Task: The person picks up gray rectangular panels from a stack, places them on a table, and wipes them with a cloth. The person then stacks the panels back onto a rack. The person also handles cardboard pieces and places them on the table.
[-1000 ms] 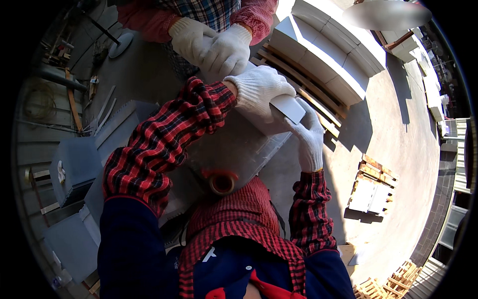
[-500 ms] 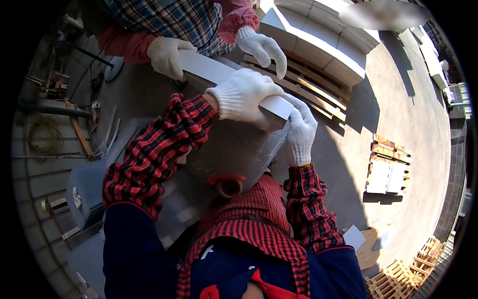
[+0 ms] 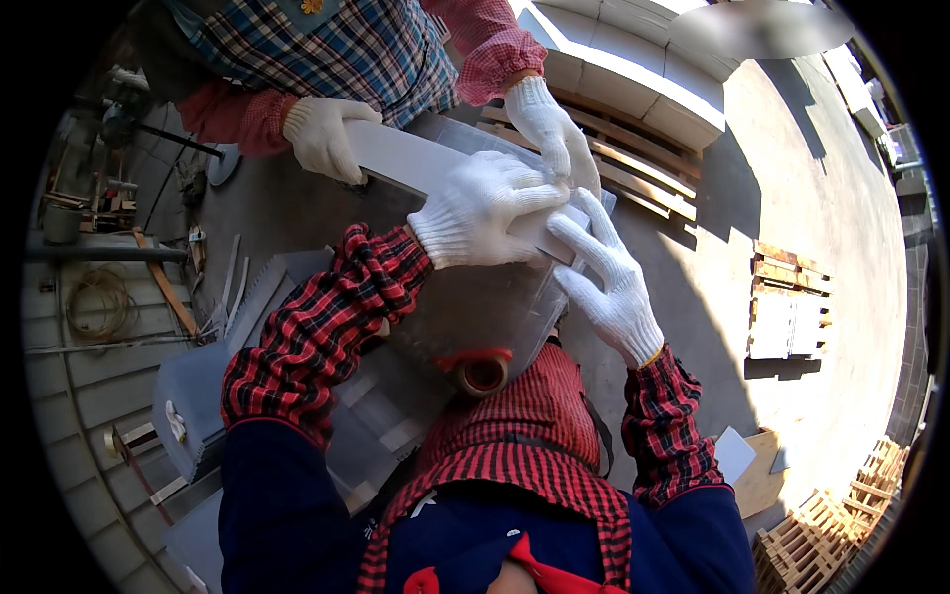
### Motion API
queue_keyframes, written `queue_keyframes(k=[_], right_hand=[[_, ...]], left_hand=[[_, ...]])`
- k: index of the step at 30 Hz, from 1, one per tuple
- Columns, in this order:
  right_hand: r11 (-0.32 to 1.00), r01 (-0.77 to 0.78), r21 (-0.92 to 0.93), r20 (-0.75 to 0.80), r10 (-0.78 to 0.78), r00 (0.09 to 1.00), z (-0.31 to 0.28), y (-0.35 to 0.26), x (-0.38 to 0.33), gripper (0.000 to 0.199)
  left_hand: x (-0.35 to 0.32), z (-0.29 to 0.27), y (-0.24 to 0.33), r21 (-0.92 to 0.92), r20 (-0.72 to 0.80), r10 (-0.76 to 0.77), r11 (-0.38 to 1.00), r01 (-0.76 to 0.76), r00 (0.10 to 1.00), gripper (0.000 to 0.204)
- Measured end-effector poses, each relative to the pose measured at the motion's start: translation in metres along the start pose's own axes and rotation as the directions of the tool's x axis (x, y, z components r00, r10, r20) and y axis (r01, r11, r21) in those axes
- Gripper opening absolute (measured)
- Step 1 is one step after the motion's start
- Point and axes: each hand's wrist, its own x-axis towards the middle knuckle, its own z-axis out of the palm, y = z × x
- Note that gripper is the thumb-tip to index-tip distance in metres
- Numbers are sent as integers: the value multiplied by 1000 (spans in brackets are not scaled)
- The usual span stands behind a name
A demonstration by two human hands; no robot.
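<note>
A long white board (image 3: 411, 158) with a narrow top face runs across in front of me, with clear plastic film (image 3: 529, 307) around and under it. My gloved left hand (image 3: 485, 210) is closed over the board near its right end. Beside that end is my gloved right hand (image 3: 609, 277), its fingers spread, fingertips at the film and the board's corner. A co-worker's gloved hand (image 3: 332, 139) holds the board's left end. The co-worker's other glove (image 3: 554, 129) reaches down to the right end, close to my fingers. Nearer my apron sits a brown tape roll (image 3: 482, 374) with a red part.
Large white blocks (image 3: 633, 89) rest on a wooden pallet (image 3: 643, 178) at the far right. Another pallet (image 3: 792, 272) carries white panels on the sunlit floor. Several pallets (image 3: 816, 520) lie lower right. Grey sheets (image 3: 188, 396) are stacked to my left.
My right hand has gone from gripping the board's end to spread fingers. The co-worker's free hand has come down onto that end. My left hand stays on the board.
</note>
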Motion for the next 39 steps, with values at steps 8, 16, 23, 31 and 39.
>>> queue_keyframes(k=[8,16,23,31,39], right_hand=[[890,173,-422,-88,-231,969,10,5,3,40],[829,157,-537,-128,-264,956,20,5,6,43],[975,-31,-219,-124,4,992,77,25,-107,53],[720,143,-679,624,464,629,187,129,-120,83],[730,190,-657,603,358,713,193,129,-102,32]], left_hand=[[-1,11,-4,57,-124,125,991,-118,984,63],[-5,10,2,232,-122,75,972,-45,990,59],[-22,29,27,295,-222,-211,916,272,952,71],[-94,54,90,194,-222,-462,842,503,859,68],[-301,37,218,-515,80,-994,20,857,71,39]])
